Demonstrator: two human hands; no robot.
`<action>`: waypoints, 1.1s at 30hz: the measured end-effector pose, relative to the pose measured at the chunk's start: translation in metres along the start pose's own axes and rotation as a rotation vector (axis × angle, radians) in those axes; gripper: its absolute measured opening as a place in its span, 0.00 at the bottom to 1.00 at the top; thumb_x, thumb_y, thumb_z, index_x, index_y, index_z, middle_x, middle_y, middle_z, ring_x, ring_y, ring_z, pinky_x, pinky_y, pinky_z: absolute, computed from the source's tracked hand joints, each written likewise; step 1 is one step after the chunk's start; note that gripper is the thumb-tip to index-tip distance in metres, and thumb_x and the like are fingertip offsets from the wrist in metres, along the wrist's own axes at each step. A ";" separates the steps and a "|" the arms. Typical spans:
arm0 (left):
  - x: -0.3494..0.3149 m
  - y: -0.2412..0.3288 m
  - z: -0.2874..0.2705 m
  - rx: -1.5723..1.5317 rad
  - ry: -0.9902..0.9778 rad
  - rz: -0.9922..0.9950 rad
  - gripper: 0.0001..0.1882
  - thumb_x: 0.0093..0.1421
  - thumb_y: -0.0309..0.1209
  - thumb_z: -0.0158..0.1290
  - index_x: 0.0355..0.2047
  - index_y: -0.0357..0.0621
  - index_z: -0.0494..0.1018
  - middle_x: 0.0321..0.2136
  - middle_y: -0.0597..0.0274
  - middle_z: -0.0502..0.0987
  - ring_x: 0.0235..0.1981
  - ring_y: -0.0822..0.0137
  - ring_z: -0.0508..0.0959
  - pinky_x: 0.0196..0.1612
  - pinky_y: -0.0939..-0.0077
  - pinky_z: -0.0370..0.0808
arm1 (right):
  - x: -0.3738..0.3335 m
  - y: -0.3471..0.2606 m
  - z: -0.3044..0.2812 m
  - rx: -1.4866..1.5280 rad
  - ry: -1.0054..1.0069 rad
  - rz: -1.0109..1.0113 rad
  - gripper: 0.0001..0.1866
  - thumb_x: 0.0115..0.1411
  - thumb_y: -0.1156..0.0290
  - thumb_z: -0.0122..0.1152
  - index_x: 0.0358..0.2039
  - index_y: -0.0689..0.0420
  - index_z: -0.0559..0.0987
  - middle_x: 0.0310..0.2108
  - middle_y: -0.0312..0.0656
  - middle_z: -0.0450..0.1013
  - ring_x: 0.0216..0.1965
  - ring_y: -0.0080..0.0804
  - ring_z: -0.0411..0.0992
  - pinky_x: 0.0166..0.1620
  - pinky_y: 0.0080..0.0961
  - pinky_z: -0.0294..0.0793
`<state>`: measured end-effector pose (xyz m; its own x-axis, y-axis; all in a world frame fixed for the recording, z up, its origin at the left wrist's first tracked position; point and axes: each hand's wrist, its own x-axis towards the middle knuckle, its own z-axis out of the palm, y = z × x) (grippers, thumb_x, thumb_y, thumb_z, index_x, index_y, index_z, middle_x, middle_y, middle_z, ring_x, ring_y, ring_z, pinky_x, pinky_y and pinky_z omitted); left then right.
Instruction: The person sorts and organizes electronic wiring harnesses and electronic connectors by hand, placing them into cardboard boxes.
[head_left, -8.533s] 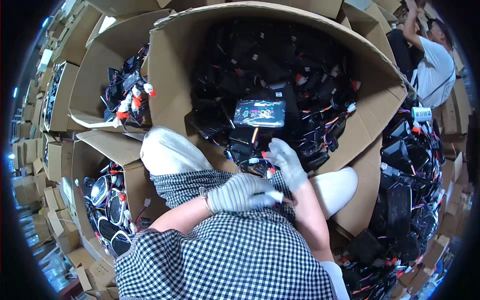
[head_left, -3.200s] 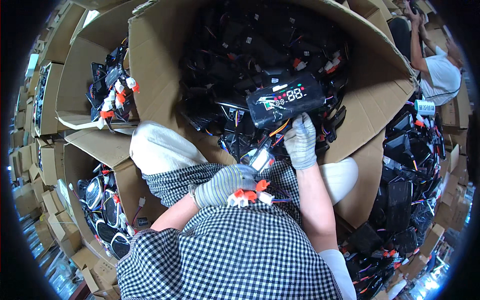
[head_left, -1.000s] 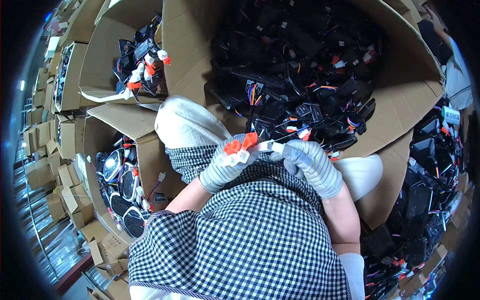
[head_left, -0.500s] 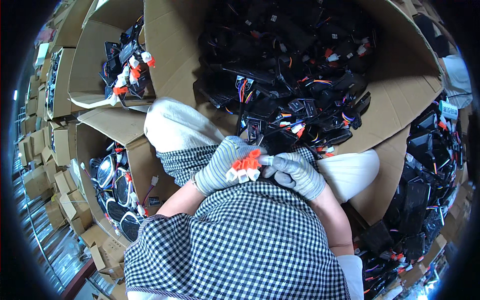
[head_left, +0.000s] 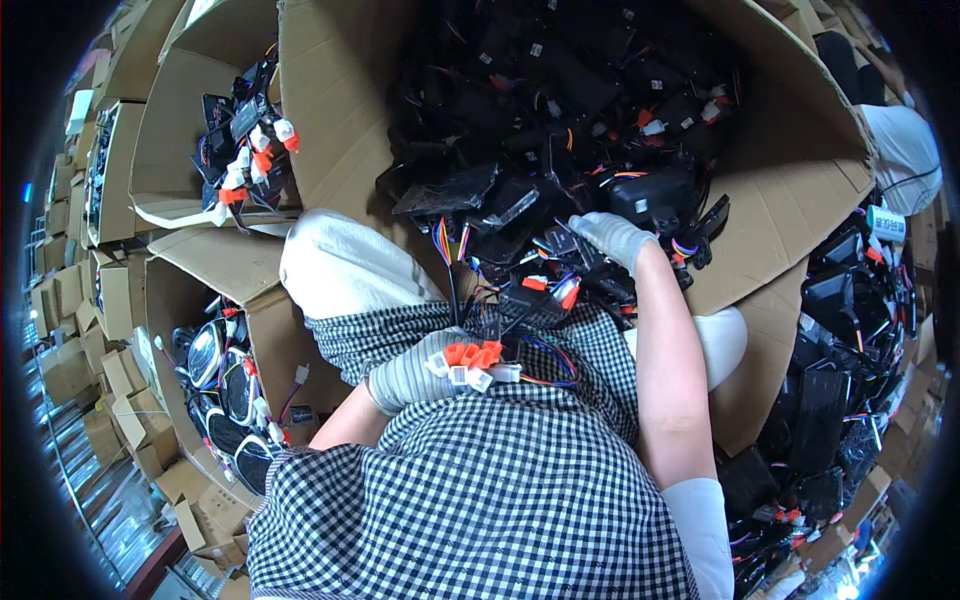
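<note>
My left hand (head_left: 412,374), in a grey striped glove, is closed around a bunch of orange and white wire connectors (head_left: 470,360) in front of the checked apron (head_left: 480,480). Coloured wires (head_left: 548,362) loop out to the right of the bunch, and dark leads run up toward the pile. My right hand (head_left: 612,238), gloved alike, reaches over the near part of a heap of black plastic units (head_left: 560,90) with wire leads. Its fingers stretch out to the left, touching the units; their undersides are hidden. The heap fills a large cardboard box (head_left: 790,200) tilted open toward me.
At the left, one carton (head_left: 165,150) holds black units with connectors, and a lower carton (head_left: 275,335) holds rounded white-rimmed parts. More black units (head_left: 820,400) are piled at the right, with a pale roll (head_left: 886,224) on top. Another person (head_left: 900,150) is at the far right.
My right hand has left the connectors at my left hand and moved up and forward onto the heap. The left hand, still holding the bunch, has come slightly lower and left.
</note>
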<state>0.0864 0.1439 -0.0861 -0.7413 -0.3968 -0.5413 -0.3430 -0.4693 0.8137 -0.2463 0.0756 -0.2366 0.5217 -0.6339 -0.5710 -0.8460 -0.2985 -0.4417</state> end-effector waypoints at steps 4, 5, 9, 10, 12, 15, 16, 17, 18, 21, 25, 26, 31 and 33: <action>-0.009 -0.024 -0.013 0.198 0.066 0.150 0.23 0.54 0.46 0.57 0.40 0.38 0.73 0.30 0.60 0.76 0.30 0.66 0.75 0.37 0.74 0.72 | -0.030 -0.044 -0.009 0.937 0.165 0.184 0.41 0.51 0.45 0.58 0.57 0.60 0.62 0.47 0.54 0.66 0.51 0.46 0.65 0.55 0.34 0.62; -0.010 -0.049 -0.014 0.055 0.090 0.152 0.22 0.54 0.45 0.57 0.38 0.39 0.73 0.28 0.59 0.75 0.29 0.63 0.74 0.36 0.72 0.72 | -0.038 -0.051 -0.009 0.711 0.134 0.140 0.41 0.52 0.45 0.56 0.58 0.61 0.60 0.49 0.57 0.64 0.51 0.49 0.64 0.54 0.38 0.62; -0.011 -0.078 -0.016 0.689 0.245 0.317 0.17 0.58 0.43 0.54 0.35 0.46 0.62 0.20 0.67 0.70 0.20 0.69 0.72 0.21 0.77 0.73 | -0.067 -0.174 -0.008 0.048 0.413 0.474 0.35 0.53 0.50 0.55 0.54 0.63 0.63 0.55 0.55 0.57 0.50 0.56 0.63 0.51 0.45 0.65; -0.011 -0.062 -0.017 0.582 0.209 0.212 0.20 0.56 0.47 0.54 0.34 0.43 0.67 0.23 0.63 0.72 0.24 0.67 0.73 0.27 0.75 0.71 | -0.063 -0.191 0.006 0.127 0.454 0.452 0.35 0.53 0.51 0.56 0.54 0.62 0.63 0.56 0.55 0.55 0.50 0.57 0.63 0.51 0.44 0.66; -0.013 -0.039 -0.016 0.480 0.165 0.108 0.23 0.54 0.51 0.55 0.34 0.40 0.73 0.27 0.59 0.75 0.28 0.65 0.74 0.33 0.74 0.70 | -0.063 -0.205 0.013 0.173 0.505 0.297 0.33 0.52 0.56 0.58 0.55 0.59 0.64 0.56 0.52 0.56 0.49 0.53 0.64 0.50 0.44 0.67; -0.016 -0.033 -0.013 0.084 0.137 0.057 0.25 0.52 0.52 0.57 0.32 0.40 0.74 0.26 0.59 0.75 0.27 0.66 0.73 0.32 0.73 0.69 | -0.070 -0.194 0.001 0.797 0.492 -0.285 0.27 0.56 0.61 0.56 0.54 0.60 0.66 0.47 0.50 0.68 0.47 0.41 0.69 0.49 0.36 0.68; -0.017 -0.033 -0.013 0.039 0.129 0.068 0.28 0.50 0.55 0.57 0.35 0.39 0.73 0.29 0.61 0.75 0.28 0.69 0.73 0.34 0.74 0.70 | -0.081 -0.199 -0.010 1.098 0.311 -0.385 0.24 0.58 0.65 0.54 0.53 0.60 0.67 0.44 0.50 0.71 0.46 0.42 0.70 0.49 0.32 0.69; -0.018 -0.033 -0.010 -0.006 0.119 0.079 0.32 0.48 0.57 0.58 0.37 0.38 0.73 0.32 0.62 0.76 0.30 0.71 0.73 0.36 0.74 0.71 | -0.091 -0.205 -0.026 1.019 0.407 -0.489 0.18 0.58 0.69 0.53 0.48 0.60 0.70 0.43 0.48 0.71 0.44 0.43 0.71 0.48 0.32 0.70; -0.020 -0.045 -0.015 0.112 0.126 0.086 0.30 0.48 0.56 0.59 0.35 0.39 0.74 0.31 0.62 0.75 0.32 0.68 0.73 0.38 0.74 0.71 | -0.088 -0.196 -0.023 0.634 0.659 -0.556 0.16 0.57 0.70 0.53 0.46 0.61 0.71 0.42 0.48 0.71 0.43 0.43 0.71 0.47 0.34 0.71; -0.025 -0.045 -0.009 0.125 0.181 0.171 0.21 0.51 0.46 0.59 0.35 0.40 0.74 0.30 0.61 0.75 0.32 0.63 0.73 0.39 0.70 0.70 | -0.081 -0.149 0.001 0.360 0.912 -0.107 0.18 0.56 0.72 0.53 0.48 0.60 0.71 0.42 0.49 0.72 0.42 0.46 0.72 0.46 0.35 0.72; -0.027 -0.034 -0.010 0.305 0.154 0.234 0.16 0.50 0.38 0.59 0.34 0.41 0.76 0.30 0.60 0.75 0.32 0.62 0.73 0.38 0.71 0.68 | -0.091 -0.105 0.020 -0.141 0.499 0.392 0.16 0.50 0.72 0.53 0.41 0.55 0.75 0.44 0.39 0.70 0.44 0.39 0.70 0.42 0.40 0.71; -0.026 -0.035 -0.011 0.334 0.141 0.215 0.15 0.47 0.36 0.58 0.34 0.42 0.76 0.29 0.61 0.74 0.32 0.63 0.72 0.39 0.71 0.67 | -0.094 -0.104 0.021 -0.166 0.409 0.361 0.16 0.50 0.71 0.53 0.41 0.54 0.75 0.43 0.39 0.71 0.43 0.39 0.70 0.42 0.40 0.71; -0.016 -0.043 -0.014 0.562 0.127 0.114 0.22 0.47 0.52 0.52 0.32 0.46 0.77 0.23 0.59 0.72 0.27 0.56 0.70 0.32 0.65 0.66 | -0.093 -0.110 -0.003 -0.280 0.030 0.267 0.13 0.50 0.69 0.54 0.38 0.50 0.79 0.40 0.41 0.73 0.42 0.39 0.69 0.44 0.39 0.71; -0.015 -0.036 -0.010 0.609 0.255 0.350 0.23 0.46 0.52 0.51 0.33 0.49 0.77 0.23 0.58 0.72 0.28 0.54 0.70 0.33 0.64 0.66 | -0.093 -0.112 -0.013 -0.086 0.085 0.154 0.12 0.49 0.68 0.57 0.35 0.47 0.80 0.36 0.41 0.73 0.42 0.42 0.69 0.45 0.36 0.70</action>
<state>0.1158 0.1593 -0.1093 -0.7344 -0.6481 -0.2016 -0.4255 0.2082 0.8807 -0.2013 0.1588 -0.1248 0.3769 -0.7341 -0.5649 -0.9235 -0.2507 -0.2905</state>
